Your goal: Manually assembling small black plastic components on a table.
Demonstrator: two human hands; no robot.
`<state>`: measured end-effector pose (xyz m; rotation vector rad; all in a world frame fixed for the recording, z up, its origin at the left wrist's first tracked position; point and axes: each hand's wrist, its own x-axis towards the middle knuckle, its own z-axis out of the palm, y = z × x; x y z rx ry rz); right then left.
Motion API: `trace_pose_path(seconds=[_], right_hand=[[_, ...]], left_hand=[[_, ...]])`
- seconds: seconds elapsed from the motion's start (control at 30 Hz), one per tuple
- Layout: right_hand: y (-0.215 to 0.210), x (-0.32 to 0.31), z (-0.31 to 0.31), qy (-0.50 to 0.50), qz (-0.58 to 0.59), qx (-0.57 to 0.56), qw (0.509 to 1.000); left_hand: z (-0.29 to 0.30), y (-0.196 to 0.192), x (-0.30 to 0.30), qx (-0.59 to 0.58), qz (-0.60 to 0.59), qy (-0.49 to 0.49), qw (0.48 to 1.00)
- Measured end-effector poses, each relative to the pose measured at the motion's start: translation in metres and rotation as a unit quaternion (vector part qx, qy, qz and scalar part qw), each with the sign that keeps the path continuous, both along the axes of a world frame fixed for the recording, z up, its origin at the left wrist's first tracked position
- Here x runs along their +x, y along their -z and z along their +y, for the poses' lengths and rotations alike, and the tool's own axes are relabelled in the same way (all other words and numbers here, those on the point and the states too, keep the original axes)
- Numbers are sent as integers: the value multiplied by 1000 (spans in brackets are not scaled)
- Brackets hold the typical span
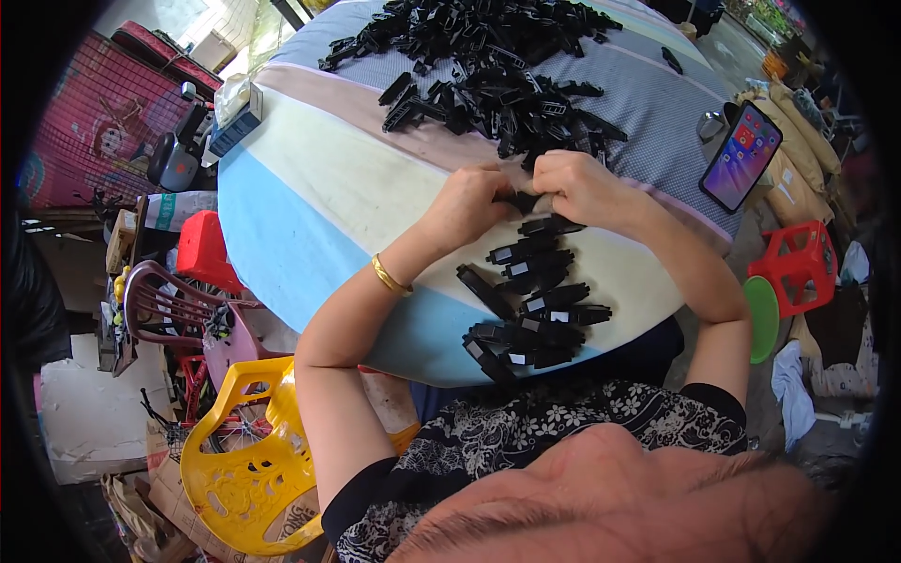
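My left hand [467,208] and my right hand [584,190] meet over the table, fingertips pinched close together. Between them is a small black plastic part [527,201], mostly hidden by the fingers. Some fingertips look wrapped in something pale. On my side of the hands lies a loose group of black plastic pieces [535,274], several with a light rectangular patch. Beyond the hands, a heap of loose black plastic parts [483,101] runs into a larger pile [469,28] at the far side.
A striped cloth [310,192] covers the table. A tissue box [235,122] stands at its left edge, a lit phone [741,155] at its right. Around it are a yellow chair [239,460], a red stool [798,267], a green round thing [762,319] and sacks [798,178].
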<state>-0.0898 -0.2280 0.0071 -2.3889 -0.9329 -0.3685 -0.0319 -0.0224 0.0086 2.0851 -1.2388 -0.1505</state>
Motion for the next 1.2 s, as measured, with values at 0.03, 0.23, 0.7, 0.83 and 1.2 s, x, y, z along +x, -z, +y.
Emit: trace_pose_path(seconds=[0.03,0.23,0.7,0.83,1.2], right_hand=[[-5,0,-1,-4,35,-10,999],[-16,14,-22,113,-29,86,989],[-1,44,-73,242,30,-84,966],[-1,40,-68,234,-84,-125,960],[-6,-9,10,120,-19,-118,986]], left_hand=[[0,-5,1,0,-3,-1,1000],[-5,-20,10,-8,-9,41,999],[5,10,33,-37,-125,-108,986],[16,13,27,-86,-104,-159,978],[17,4,22,-60,252,-166,952]])
